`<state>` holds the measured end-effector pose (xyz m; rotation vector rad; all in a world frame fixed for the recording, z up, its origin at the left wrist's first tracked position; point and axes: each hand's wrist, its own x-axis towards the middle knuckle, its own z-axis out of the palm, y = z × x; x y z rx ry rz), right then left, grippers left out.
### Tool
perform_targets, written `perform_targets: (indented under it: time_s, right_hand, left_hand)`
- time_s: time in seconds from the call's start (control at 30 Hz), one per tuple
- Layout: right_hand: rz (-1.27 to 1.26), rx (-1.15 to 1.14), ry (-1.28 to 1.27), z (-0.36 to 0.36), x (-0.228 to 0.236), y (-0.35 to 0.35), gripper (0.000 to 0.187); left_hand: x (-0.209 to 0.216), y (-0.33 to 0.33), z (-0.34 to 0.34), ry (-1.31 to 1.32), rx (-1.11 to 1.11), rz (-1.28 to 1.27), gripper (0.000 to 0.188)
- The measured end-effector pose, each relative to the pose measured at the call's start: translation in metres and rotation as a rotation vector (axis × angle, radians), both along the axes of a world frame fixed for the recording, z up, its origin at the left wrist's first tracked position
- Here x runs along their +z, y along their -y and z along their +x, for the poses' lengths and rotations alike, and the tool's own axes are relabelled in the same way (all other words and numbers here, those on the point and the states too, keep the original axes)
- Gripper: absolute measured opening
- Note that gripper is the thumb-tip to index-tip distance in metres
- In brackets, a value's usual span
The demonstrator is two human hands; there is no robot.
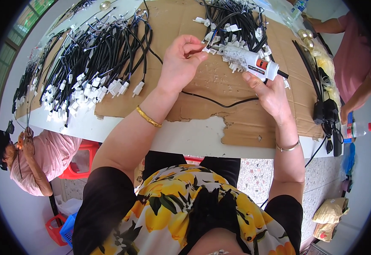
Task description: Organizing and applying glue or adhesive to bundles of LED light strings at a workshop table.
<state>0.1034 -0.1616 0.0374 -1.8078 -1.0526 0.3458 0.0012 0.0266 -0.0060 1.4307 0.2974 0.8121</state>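
Observation:
My right hand (267,91) grips a white hot-glue gun (247,59) with an orange and black label; a short black rod sticks out of its rear. Its clouded front end points left, toward my left hand (181,61). Between the thumb and fingers of that hand is a small white connector (206,49), with thin wires running up from it. The gun's tip is close to the connector; whether they touch cannot be made out. Just behind lies a pile of black cables (240,21) with white connectors, partly covered by the gun.
Torn brown cardboard (202,104) covers much of the white table (185,138). More black cables (96,55) are heaped at left. A thin black cord (219,103) crosses the cardboard. Black adapters (325,111) lie at the right edge. Two people in pink sit left and right.

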Motion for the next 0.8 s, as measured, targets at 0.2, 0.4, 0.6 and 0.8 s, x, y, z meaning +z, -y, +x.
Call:
perform_targets:
  time_s: [0.2, 0.4, 0.6, 0.8]
  right_hand:
    - [-0.046, -0.005, -0.017, -0.0027, 0.0040, 0.0010, 0.025]
    - [-0.031, 0.036, 0.001, -0.0046, 0.0063, -0.0007, 0.024]
    - [-0.067, -0.020, -0.014, -0.0040, 0.0039, 0.0000, 0.026]
    - [-0.012, -0.021, 0.006, -0.0050, 0.0033, -0.0007, 0.027]
  left_hand:
    - [0.0006, 0.0005, -0.0009, -0.016, 0.080, 0.095, 0.026]
    - [0.0029, 0.0014, -0.0018, -0.018, 0.124, 0.149, 0.026]
    - [0.0047, 0.0027, -0.0015, -0.037, 0.146, 0.176, 0.027]
    - [0.0055, 0.0042, -0.0014, -0.043, 0.178, 0.202, 0.029]
